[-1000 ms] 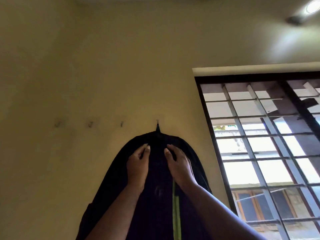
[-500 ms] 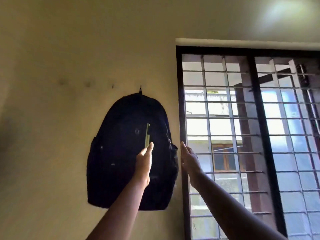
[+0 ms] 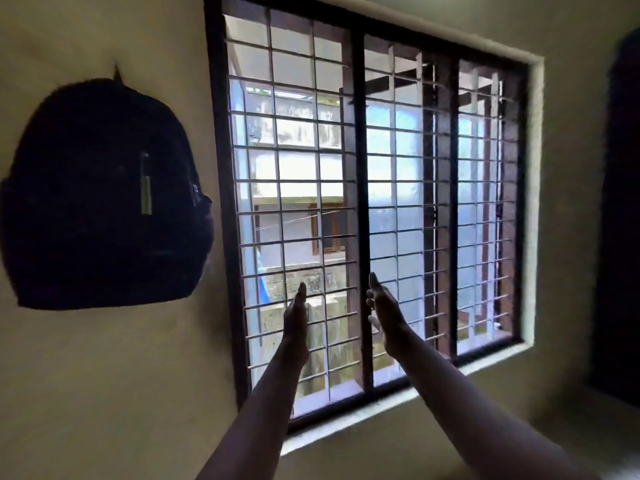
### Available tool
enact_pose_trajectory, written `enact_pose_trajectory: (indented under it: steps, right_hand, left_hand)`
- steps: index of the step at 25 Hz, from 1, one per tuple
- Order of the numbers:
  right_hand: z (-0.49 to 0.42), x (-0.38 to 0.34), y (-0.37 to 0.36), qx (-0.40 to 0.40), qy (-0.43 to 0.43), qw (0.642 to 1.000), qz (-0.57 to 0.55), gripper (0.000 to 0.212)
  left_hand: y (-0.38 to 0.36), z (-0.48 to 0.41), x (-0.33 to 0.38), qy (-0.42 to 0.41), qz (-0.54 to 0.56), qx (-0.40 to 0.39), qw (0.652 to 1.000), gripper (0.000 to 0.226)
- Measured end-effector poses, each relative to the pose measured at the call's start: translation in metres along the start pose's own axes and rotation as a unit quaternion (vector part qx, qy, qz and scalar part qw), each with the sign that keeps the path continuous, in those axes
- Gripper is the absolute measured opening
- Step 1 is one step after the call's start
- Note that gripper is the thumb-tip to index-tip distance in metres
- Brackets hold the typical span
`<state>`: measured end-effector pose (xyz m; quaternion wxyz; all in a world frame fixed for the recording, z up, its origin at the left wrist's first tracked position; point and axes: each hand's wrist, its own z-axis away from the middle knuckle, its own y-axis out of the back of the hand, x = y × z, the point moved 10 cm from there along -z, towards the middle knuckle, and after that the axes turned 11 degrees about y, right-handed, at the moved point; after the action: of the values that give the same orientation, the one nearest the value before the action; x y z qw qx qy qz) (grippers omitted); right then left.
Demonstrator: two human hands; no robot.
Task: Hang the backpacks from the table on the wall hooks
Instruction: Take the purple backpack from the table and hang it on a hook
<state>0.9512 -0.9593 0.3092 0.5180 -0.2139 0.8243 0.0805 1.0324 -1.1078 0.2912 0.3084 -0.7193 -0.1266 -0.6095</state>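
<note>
I've let go of the backpack (image 3: pixel 104 202) now. A second ago both hands were pressed on its top just under the wall hook (image 3: pixel 116 69); half a second ago my left hand (image 3: pixel 296 320) was at its front by the green strip. Now both hands are off it and out in front of the window grille (image 3: pixel 363 202), well to the right of the bag, my right hand (image 3: pixel 386 317) beside the left, palms facing each other, fingers straight, holding nothing. The bag hangs alone from the hook, and my view has swung right.
</note>
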Motion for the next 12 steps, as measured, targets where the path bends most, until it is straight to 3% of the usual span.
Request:
enact_pose_trajectory:
  steps: [2, 6, 12]
  right_hand:
    - [0.001, 0.020, 0.050, 0.033, -0.019, 0.999, 0.017, 0.084]
    - [-0.022, 0.066, 0.156, 0.120, -0.049, 0.991, 0.018, 0.061]
    - [-0.058, 0.122, 0.309, 0.228, -0.096, 0.967, 0.067, 0.070]
  left_hand:
    - [-0.045, -0.007, -0.032, 0.040, -0.006, -0.031, 0.999, 0.053]
    - [-0.144, -0.033, -0.090, 0.100, -0.023, -0.109, 0.989, 0.053]
    - [-0.295, -0.095, -0.176, 0.143, -0.019, -0.192, 0.971, 0.049]
